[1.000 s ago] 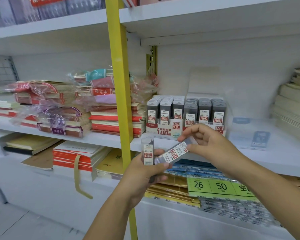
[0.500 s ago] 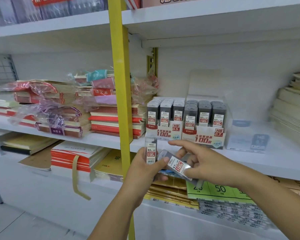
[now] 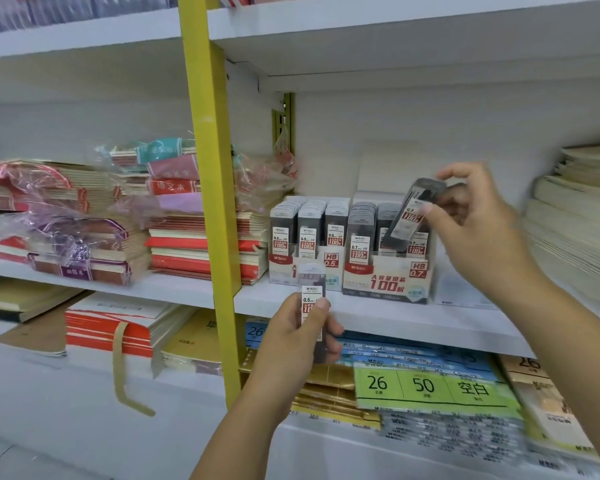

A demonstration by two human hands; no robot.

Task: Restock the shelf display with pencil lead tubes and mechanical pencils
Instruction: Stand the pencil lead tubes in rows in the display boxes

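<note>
R hand (image 3: 482,233) is up at the display, pinching a 0.7 lead tube (image 3: 409,213) btwn thumb and fingertips near its top end. Other fingers are loosely curled above it. Tube is tilted: top toward the palm, bottom end pointing down and away over the 0.7 box (image 3: 385,282). Motion blur there, so can't tell if the bottom end touches the tubes in the box or sits just above them.

L hand (image 3: 291,344) is lower and nearer the body, fingers + thumb wrapped round a 0.5 lead tube (image 3: 311,289). That tube stands upright, label facing the cam, top half sticking out above the fist. Can't tell if there's more than one tube in that grip.

0.5 box (image 3: 281,271) is just behind and above L hand, right beside the 0.7 box. Both sit on the white shelf (image 3: 378,315), both packed w/ tubes standing in rows. R hand is over the 0.7 box's outer end.

Yellow upright (image 3: 212,202) is just outboard of L hand. Past it are notebook stacks (image 3: 201,244), some in plastic wrap. Outboard of R hand: pale paper stacks (image 3: 575,237), blurred. Below both hands, next shelf down: green pack (image 3: 426,386) marked 26 / 50, lying flat btwn the two forearms.
</note>
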